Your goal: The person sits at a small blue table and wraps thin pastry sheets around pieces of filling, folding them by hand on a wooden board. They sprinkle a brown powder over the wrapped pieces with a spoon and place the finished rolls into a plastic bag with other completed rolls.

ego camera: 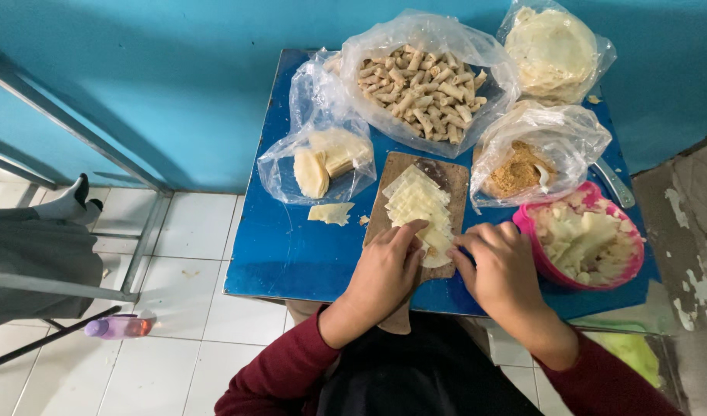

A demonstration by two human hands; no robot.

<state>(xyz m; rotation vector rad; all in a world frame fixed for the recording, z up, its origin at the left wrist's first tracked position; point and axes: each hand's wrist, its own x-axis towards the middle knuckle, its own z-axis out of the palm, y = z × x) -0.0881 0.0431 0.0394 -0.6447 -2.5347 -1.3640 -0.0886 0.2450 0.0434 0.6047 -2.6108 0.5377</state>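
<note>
A wooden cutting board [453, 179] lies on the small blue table [284, 246], covered by a row of pale triangular wrapper pieces [416, 204]. My left hand [384, 273] rests at the board's near end, fingertips pinching the nearest wrapper piece [436, 245]. My right hand [498, 270] touches the same piece from the right, fingers curled on its edge. Both sleeves are dark red.
Behind the board stand plastic bags: rolled pastries [421, 88], round wrappers [552, 50], brown crumbs [519, 171], cut wrappers [322, 166]. A pink bowl [532, 231] of scraps sits right. A loose wrapper scrap [331, 213] lies left. A bottle [118, 327] lies on the tiled floor.
</note>
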